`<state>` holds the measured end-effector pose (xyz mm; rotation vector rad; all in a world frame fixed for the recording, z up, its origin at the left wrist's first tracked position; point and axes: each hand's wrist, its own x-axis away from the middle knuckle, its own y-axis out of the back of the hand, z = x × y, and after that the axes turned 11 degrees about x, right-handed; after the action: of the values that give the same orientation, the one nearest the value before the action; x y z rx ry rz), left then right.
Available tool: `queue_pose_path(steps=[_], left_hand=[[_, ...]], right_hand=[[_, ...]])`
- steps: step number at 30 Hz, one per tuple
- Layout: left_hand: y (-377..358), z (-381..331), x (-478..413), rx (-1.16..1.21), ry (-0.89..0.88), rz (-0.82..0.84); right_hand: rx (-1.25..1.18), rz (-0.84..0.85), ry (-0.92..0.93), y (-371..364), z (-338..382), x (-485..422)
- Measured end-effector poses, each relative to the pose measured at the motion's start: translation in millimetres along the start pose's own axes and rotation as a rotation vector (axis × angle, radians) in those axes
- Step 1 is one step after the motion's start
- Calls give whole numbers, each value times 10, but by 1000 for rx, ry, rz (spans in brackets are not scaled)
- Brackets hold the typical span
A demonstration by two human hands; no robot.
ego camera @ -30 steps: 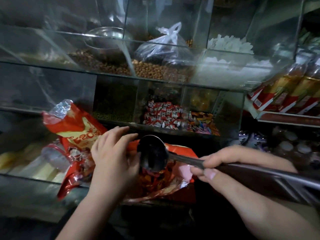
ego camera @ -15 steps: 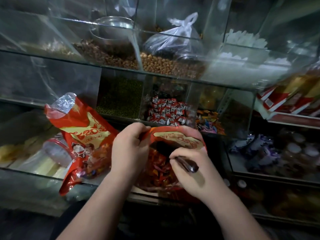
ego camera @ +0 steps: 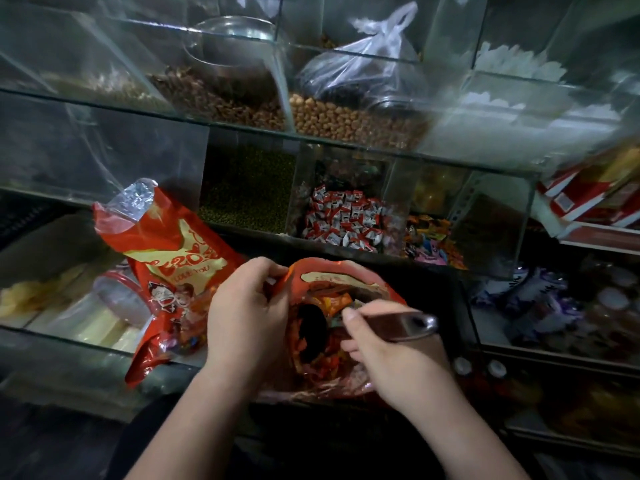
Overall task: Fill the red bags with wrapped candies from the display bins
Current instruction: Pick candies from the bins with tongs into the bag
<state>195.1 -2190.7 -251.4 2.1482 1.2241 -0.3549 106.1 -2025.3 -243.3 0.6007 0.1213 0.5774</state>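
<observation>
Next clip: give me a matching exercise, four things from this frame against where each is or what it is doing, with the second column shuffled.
1. left hand
2. right hand
3. second red bag
4. clear bag

a. lies on the nuts, upper shelf
b. holds the ladle
c. leans at left, unheld
d. grips the open bag at its rim

Pairs: 1-d, 2-b, 3-c, 4-a

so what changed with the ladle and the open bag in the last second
The ladle went from above the open red bag down into it, and its bowl is now inside. The left hand, which lay over the bag, took hold of its rim. The right hand kept holding the handle. The other red bag stayed put.
</observation>
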Motion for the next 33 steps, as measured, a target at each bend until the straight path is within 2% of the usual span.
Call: queue_pose_path(steps=[2,5,9,16,22,25,27,30,33], left_hand=[[14,12,-2,-1,12,-4],[51,41,5,9,35,-6],[60,6,28,20,-3,19],[71,-118,16,3,-11,37],[123,-231,76,-49,-13,18],[136,-319,169,-1,-215,-115],[61,-376,289,95,-313,-40],[-97,-440,447,111,-214,182],[-185,-442,521,84,-171,230]], right_hand=[[54,42,-7,-54,-4,-5],[-79,83,-73,-22,8,-23],[-368,-5,-186,124,22,6],[-603,-92,-331,337,-56,30],[-742,-77,-333,484,-109,65],[-747,-82,-313,577,-105,104],[-744,-80,-281,656,-92,135],[-708,-49,-210,789,-60,194],[-692,-69,-179,943,-63,256]])
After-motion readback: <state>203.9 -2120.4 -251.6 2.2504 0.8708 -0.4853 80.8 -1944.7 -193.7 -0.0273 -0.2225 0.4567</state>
